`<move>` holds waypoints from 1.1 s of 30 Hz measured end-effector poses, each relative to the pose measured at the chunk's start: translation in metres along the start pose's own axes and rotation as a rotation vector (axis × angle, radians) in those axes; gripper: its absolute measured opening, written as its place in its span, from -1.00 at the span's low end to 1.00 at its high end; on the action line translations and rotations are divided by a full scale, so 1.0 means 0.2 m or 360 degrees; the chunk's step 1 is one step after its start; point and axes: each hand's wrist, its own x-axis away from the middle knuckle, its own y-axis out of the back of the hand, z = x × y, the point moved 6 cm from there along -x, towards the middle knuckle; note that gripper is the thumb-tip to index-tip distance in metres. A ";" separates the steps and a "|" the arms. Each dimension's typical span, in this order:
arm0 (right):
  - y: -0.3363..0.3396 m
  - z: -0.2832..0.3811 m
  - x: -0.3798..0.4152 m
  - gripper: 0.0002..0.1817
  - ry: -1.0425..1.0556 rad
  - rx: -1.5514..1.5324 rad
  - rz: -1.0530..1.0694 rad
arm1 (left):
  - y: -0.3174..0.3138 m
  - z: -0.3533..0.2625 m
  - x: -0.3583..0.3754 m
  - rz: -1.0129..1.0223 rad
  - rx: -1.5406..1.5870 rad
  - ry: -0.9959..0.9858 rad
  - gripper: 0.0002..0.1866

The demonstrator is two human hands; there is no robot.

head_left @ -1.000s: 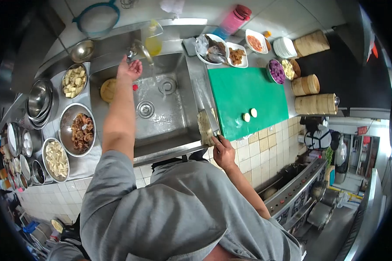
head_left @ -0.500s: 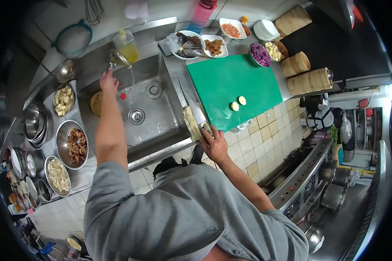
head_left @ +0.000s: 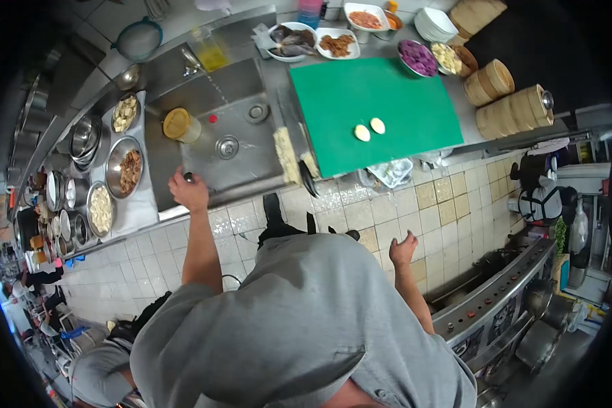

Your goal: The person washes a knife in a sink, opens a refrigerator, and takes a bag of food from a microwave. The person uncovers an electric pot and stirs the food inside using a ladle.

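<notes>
My left hand (head_left: 189, 193) is at the front left of the steel sink (head_left: 231, 177), fingers curled around a small dark round thing (head_left: 188, 177) whose kind I cannot make out. Water runs from the tap (head_left: 192, 62) into the sink, where a yellow-lidded container (head_left: 178, 125) stands. Away from the counter, my right hand (head_left: 404, 250) hangs over the tiled floor, empty with fingers apart. A knife with a black handle (head_left: 309, 180) lies beside the green cutting board (head_left: 381, 88), next to a pale folded cloth (head_left: 287, 155). Two pale cut halves (head_left: 370, 129) lie on the board.
Bowls of purple cubes (head_left: 418, 58) and pale pieces (head_left: 446, 58) stand behind the board, near bamboo steamers (head_left: 517, 112). Left of the sink are bowls of browned food (head_left: 128, 170) and pale slices (head_left: 100, 209). A stove (head_left: 489, 299) is at the right; another person (head_left: 102, 370) is lower left.
My left hand has left the tap and come back to the sink's front left. My right hand has let go of the knife and moved right, off the counter. The view has shifted.
</notes>
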 end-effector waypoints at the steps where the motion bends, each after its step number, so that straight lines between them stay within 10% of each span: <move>1: -0.03 -0.27 0.00 -0.33 -0.0155 0.0064 0.0142 | 0.07 -0.02 0.10 -0.0147 -0.0048 -0.0025 -0.45; 3: -0.13 -0.80 -0.02 -0.41 -0.0547 -0.0208 0.0601 | 0.19 -0.02 0.31 -0.0462 0.0016 -0.0097 -0.43; 6: -0.17 -1.25 0.09 -0.56 -0.1021 -0.0768 0.0922 | 0.05 0.31 0.63 -0.0384 -0.0207 0.0720 -0.34; 9: -0.21 -1.77 0.17 -0.65 -0.1114 -0.0817 0.0759 | -0.27 0.67 0.99 0.0380 0.0154 0.0729 -0.33; 12: -0.28 -2.05 0.19 -0.66 -0.1033 -0.0731 0.0552 | -0.46 0.33 1.43 0.1858 -0.0236 0.0677 -0.45; 16: -0.01 -1.90 0.26 -0.68 -0.0911 -0.0627 0.0325 | -0.59 -0.66 1.80 0.2735 -0.1156 -0.0559 -0.39; 17: 0.02 -1.86 0.21 -0.65 -0.0849 -0.0581 0.0286 | -1.25 -0.51 1.86 0.2903 -0.1140 -0.1692 -0.37; 18: 0.06 -1.84 0.13 -0.61 -0.0780 -0.0526 0.0245 | -1.61 -0.54 1.93 0.2519 -0.0892 -0.2885 -0.34; 20: 0.12 -1.71 -0.02 -0.45 -0.0696 -0.0916 0.0208 | -1.11 -1.41 2.06 0.2741 -0.0466 -0.1110 -0.43; 23: 0.37 -1.48 -0.39 -0.35 -0.0400 -0.1052 0.0292 | -1.02 -2.04 2.33 0.2851 -0.0159 -0.0769 -0.47; 31: 1.06 -1.49 -1.17 -0.10 -0.0250 -0.1200 0.0249 | -1.71 -2.48 2.71 0.2427 -0.0127 -0.1364 -0.45; 33: 1.33 -1.57 -1.27 -0.08 -0.0313 -0.1160 0.0150 | -2.17 -2.27 2.84 0.2438 -0.1112 -0.2788 -0.44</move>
